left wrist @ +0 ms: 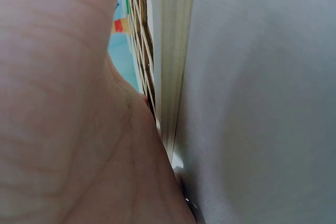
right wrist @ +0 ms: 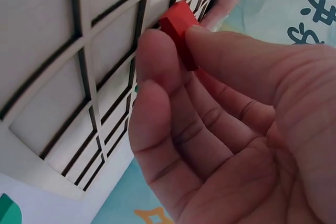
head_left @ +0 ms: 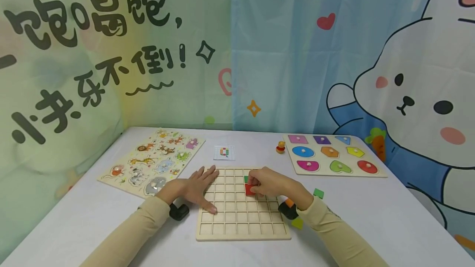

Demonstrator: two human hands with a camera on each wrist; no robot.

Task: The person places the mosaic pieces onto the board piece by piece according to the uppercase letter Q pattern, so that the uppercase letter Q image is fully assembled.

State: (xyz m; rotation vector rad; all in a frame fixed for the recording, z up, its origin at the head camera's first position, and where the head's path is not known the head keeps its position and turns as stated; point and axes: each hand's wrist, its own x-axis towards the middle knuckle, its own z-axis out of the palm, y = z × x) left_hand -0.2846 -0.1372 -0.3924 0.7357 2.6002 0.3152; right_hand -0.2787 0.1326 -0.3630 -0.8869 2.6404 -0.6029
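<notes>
A wooden grid board [head_left: 241, 229] lies on the white table in front of me. My left hand [head_left: 198, 190] rests on its left edge, fingers spread and nearly straight, thumb over the cells. Thumb and fingers of my right hand [head_left: 269, 182] pinch a red square block [right wrist: 181, 24] at cells right of the board's middle. Just behind it sits a green block [head_left: 246, 179], partly covered by the fingers. The right wrist view shows the red block tilted, close against the grid. In the left wrist view, the palm stands beside the board's side edge [left wrist: 176, 51].
Right of the board lie a green block [head_left: 318, 193], an orange block [head_left: 289, 202] and a yellow block [head_left: 297, 223]. A pattern card [head_left: 224, 153] lies behind it. An animal puzzle [head_left: 151, 173] is at left; a shape puzzle [head_left: 323, 168] and a small toy figure [head_left: 281, 147] at back right.
</notes>
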